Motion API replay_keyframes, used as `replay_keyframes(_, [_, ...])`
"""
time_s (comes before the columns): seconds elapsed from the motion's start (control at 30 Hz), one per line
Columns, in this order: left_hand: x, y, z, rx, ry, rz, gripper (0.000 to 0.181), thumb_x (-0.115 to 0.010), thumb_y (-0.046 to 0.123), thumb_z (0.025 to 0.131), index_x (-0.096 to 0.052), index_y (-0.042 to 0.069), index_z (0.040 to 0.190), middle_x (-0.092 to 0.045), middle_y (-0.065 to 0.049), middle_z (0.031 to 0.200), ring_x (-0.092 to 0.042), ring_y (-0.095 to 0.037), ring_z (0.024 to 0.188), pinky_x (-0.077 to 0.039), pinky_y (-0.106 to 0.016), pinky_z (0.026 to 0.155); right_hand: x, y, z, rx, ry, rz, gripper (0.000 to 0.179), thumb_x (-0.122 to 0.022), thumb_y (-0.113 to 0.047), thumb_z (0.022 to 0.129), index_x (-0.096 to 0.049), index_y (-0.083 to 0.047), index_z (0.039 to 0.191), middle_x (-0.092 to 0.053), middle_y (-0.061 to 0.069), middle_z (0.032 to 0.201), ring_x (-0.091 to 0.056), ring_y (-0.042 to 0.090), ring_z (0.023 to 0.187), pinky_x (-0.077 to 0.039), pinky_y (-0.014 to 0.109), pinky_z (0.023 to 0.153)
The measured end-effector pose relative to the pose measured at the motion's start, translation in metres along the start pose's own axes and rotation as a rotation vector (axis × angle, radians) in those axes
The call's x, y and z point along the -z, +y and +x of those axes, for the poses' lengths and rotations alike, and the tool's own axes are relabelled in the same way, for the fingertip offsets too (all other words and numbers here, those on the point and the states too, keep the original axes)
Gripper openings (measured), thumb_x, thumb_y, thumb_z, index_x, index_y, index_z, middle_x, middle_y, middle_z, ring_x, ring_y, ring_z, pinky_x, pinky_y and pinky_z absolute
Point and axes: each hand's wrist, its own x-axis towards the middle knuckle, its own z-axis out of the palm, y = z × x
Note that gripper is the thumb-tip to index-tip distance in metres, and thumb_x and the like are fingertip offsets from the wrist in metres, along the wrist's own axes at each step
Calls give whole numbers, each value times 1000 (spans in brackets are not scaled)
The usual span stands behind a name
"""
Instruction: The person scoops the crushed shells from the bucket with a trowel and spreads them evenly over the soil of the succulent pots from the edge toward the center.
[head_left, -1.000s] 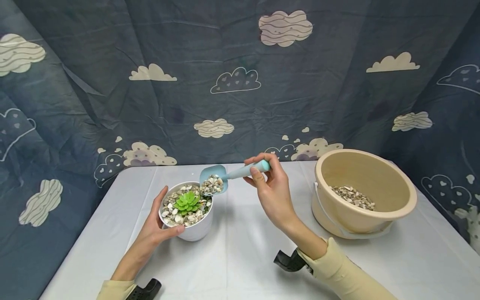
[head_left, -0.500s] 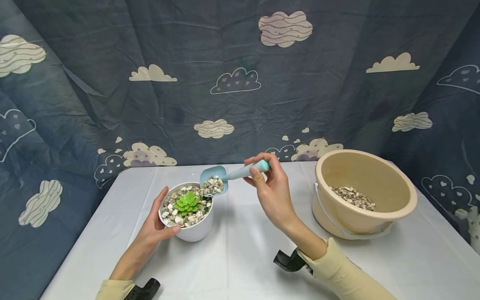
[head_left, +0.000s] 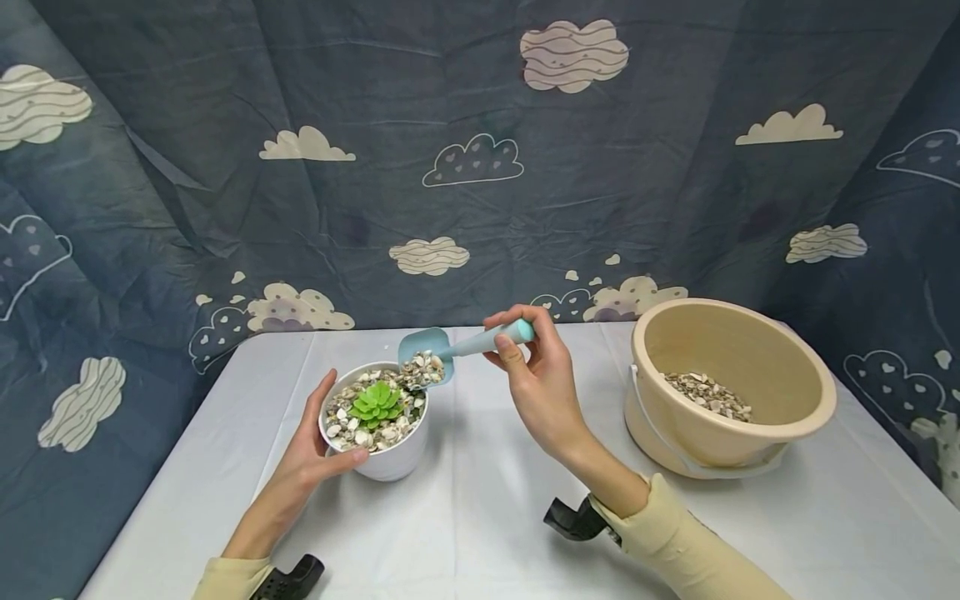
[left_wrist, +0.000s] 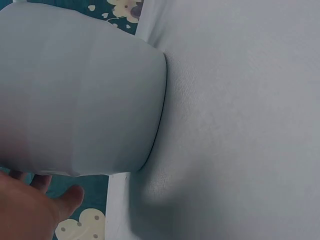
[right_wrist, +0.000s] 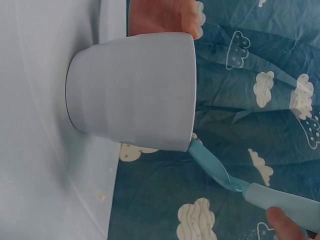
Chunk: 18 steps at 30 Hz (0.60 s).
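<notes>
In the head view a white flowerpot [head_left: 393, 462] stands on the table, holding a green succulent [head_left: 377, 402] set among shell chips. My left hand [head_left: 303, 462] grips the pot's left side, thumb at the front and fingers toward the back. A light blue hand shovel [head_left: 422, 340] lies with its blade at the pot's right back rim, and shell chips [head_left: 424, 368] heap on the blade. My right hand [head_left: 543, 387] pinches the shovel handle [right_wrist: 280, 200]. In the right wrist view the blade's lip meets the pot rim; the pot's inside is hidden there.
A beige bucket [head_left: 697, 446] with more shell chips [head_left: 708, 395] stands at the right of the white-covered table [head_left: 495, 517], its pale handle hanging at the front. A dark cloth [head_left: 480, 225] with cloud prints hangs behind.
My right hand and the shovel have shifted slightly left, with the chips still heaped on the blade. The pot, bucket and left hand stay almost in place.
</notes>
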Motion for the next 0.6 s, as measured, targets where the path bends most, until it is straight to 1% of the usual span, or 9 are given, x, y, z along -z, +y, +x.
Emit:
replay_keyframes(0.17, [-3, 0, 1, -3, 30, 23, 108, -77, 4, 78, -10, 29, 158, -6, -12, 161, -12, -36, 144, -6, -63, 111, 0, 1, 0, 7, 1, -14, 18, -52, 3, 99, -49, 4, 116, -57, 16, 117, -58, 28, 111, -53, 37, 88])
replay_keyframes(0.3, [-3, -1, 0, 9, 49, 63, 110, -80, 6, 75, -12, 29, 158, -6, -12, 160, -12, -38, 143, -7, -64, 111, 0, 2, 1, 11, -3, -25, 18, -52, 3, 99, -49, 4, 116, -57, 15, 117, -59, 27, 111, -53, 37, 88])
replay_keyframes(0.43, [-3, -2, 0, 17, 47, 81, 109, -80, 8, 75, -12, 28, 158, -8, -12, 160, -12, -38, 143, -7, -64, 111, 0, 2, 1, 10, -3, -22, 18, -52, 1, 99, -49, 3, 116, -57, 14, 117, -59, 26, 111, -53, 37, 88])
replay_keyframes(0.5, [-2, -2, 1, 5, 32, 62, 107, -78, 6, 77, -11, 26, 158, -8, -12, 161, -12, -36, 144, -9, -60, 112, 0, 1, 1, 10, -3, -18, 18, -52, 1, 98, -49, 4, 116, -57, 15, 117, -59, 26, 110, -53, 37, 88])
replay_keyframes(0.53, [-2, -2, 1, -1, 21, 46, 105, -76, 6, 79, -11, 26, 159, -7, -12, 161, -12, -35, 144, -11, -54, 114, 0, 1, 1, 10, -4, -14, 18, -52, 1, 98, -49, 4, 116, -57, 15, 117, -59, 26, 110, -53, 37, 88])
replay_keyframes(0.6, [0, -1, 1, -17, -6, 4, 101, -72, 4, 82, -10, 24, 159, -7, -12, 161, -12, -33, 145, -18, -39, 115, -1, 2, 2, 13, -5, -10, 18, -52, 1, 98, -49, 4, 116, -57, 16, 117, -59, 27, 110, -54, 37, 87])
